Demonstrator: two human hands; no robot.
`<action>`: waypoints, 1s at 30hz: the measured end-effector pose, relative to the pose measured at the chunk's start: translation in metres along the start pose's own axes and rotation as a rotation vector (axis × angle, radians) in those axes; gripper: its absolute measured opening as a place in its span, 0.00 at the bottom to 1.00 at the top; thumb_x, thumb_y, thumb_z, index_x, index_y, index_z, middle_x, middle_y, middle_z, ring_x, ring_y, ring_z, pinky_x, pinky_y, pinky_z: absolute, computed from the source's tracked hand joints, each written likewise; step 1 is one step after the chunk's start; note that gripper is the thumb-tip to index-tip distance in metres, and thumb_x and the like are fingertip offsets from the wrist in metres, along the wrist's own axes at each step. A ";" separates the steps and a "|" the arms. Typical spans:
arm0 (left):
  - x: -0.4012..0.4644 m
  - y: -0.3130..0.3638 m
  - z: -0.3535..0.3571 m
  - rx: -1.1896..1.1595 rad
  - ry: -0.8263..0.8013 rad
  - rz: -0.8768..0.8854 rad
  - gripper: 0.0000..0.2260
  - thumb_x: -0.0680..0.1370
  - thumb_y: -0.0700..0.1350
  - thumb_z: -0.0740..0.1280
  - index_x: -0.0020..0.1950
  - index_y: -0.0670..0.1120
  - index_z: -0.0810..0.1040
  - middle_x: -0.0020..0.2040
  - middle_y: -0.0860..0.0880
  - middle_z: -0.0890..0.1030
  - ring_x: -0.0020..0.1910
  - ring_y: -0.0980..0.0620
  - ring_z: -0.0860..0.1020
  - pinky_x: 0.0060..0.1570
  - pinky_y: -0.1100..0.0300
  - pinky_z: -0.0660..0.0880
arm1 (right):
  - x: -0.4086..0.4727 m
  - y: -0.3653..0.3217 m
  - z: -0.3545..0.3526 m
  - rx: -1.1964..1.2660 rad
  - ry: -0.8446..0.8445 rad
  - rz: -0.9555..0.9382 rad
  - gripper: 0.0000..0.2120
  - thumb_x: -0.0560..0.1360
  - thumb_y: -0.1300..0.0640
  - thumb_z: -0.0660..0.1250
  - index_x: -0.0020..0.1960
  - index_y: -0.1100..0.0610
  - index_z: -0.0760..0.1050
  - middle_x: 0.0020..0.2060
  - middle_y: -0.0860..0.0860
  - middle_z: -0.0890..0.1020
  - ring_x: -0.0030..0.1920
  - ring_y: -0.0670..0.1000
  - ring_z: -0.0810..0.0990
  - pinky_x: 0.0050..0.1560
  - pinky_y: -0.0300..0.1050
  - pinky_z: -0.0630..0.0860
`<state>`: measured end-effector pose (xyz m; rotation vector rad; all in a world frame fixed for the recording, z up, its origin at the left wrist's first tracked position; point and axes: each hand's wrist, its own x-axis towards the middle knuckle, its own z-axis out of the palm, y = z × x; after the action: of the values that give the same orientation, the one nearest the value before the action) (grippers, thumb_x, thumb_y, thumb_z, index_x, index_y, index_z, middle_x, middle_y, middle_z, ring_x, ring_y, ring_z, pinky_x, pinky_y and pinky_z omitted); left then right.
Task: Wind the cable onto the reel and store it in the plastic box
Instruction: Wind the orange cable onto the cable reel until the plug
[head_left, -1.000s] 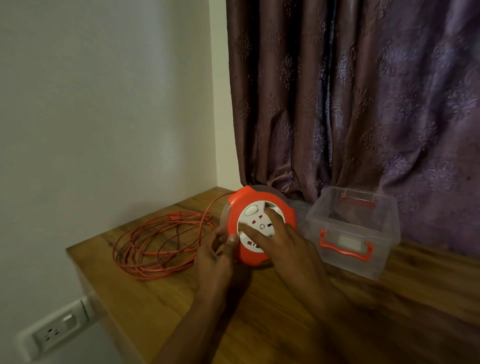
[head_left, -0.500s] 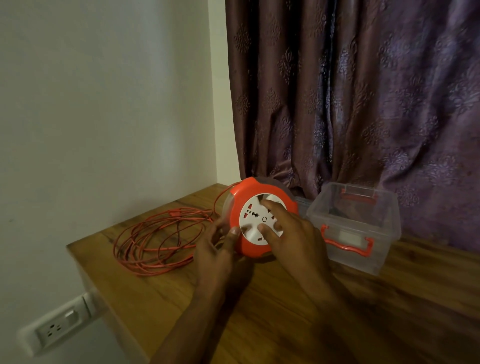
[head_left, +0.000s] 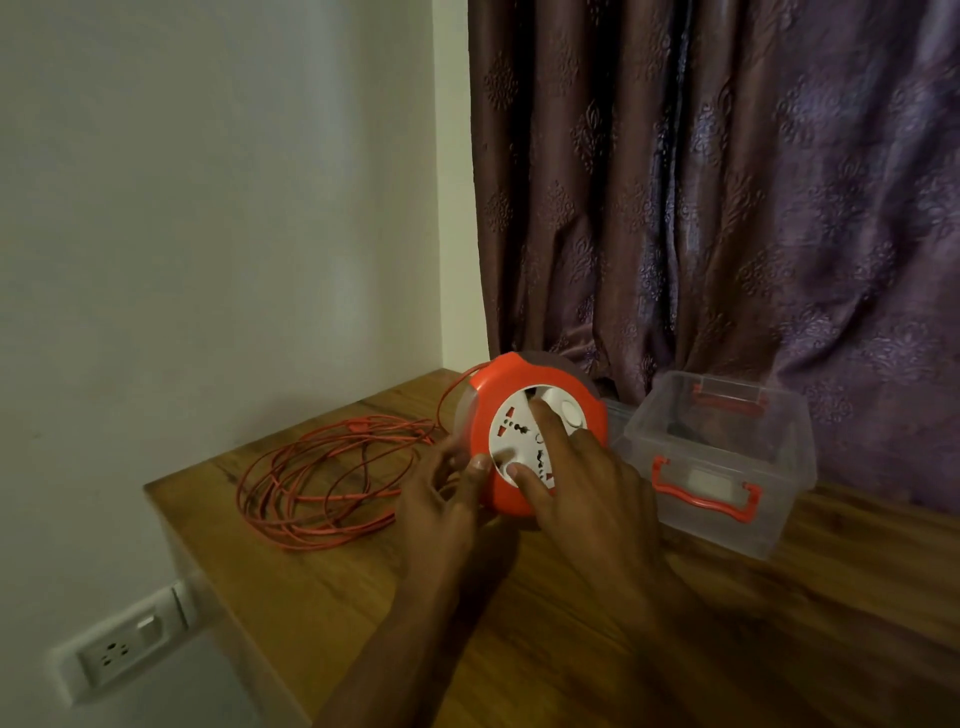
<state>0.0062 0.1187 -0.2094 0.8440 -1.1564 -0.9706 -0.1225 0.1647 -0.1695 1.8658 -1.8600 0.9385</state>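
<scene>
An orange cable reel (head_left: 511, 384) with a white socket face stands tilted on the wooden table (head_left: 597, 623). My left hand (head_left: 441, 499) grips its lower left rim, thumb on the orange edge. My right hand (head_left: 576, 478) presses straight fingers on the white face. A loose pile of orange cable (head_left: 322, 478) lies on the table left of the reel, one strand running up into the reel. The clear plastic box (head_left: 722, 467) with orange latches stands open to the right of the reel.
A patterned purple curtain (head_left: 727, 197) hangs behind the table. A white wall is on the left, with a wall socket (head_left: 122, 657) low beside the table's left edge.
The white socket face has turned clockwise under my right fingers; its round button moved from upper left to upper right. My left hand keeps its hold on the rim.
</scene>
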 end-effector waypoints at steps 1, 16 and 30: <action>-0.001 -0.001 0.001 0.016 -0.017 0.013 0.12 0.76 0.51 0.71 0.59 0.62 0.78 0.57 0.57 0.82 0.55 0.55 0.82 0.41 0.58 0.83 | 0.001 0.000 -0.002 -0.008 0.024 0.014 0.34 0.75 0.34 0.56 0.75 0.42 0.47 0.65 0.52 0.75 0.56 0.54 0.79 0.46 0.48 0.77; 0.000 0.004 0.000 -0.037 0.021 -0.028 0.15 0.76 0.50 0.72 0.62 0.58 0.78 0.60 0.52 0.82 0.54 0.51 0.83 0.39 0.55 0.84 | 0.004 -0.003 -0.010 -0.082 -0.080 -0.153 0.32 0.77 0.48 0.62 0.75 0.42 0.48 0.73 0.55 0.58 0.69 0.58 0.65 0.57 0.53 0.75; -0.001 0.002 0.001 0.048 -0.045 0.018 0.16 0.77 0.49 0.71 0.64 0.57 0.78 0.63 0.53 0.80 0.61 0.51 0.79 0.46 0.56 0.84 | 0.003 0.003 -0.004 0.128 0.028 0.174 0.31 0.72 0.35 0.64 0.71 0.39 0.60 0.59 0.51 0.80 0.57 0.55 0.79 0.49 0.48 0.76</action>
<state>0.0058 0.1209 -0.2076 0.8519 -1.2281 -0.9544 -0.1266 0.1645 -0.1654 1.7730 -2.0138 1.1607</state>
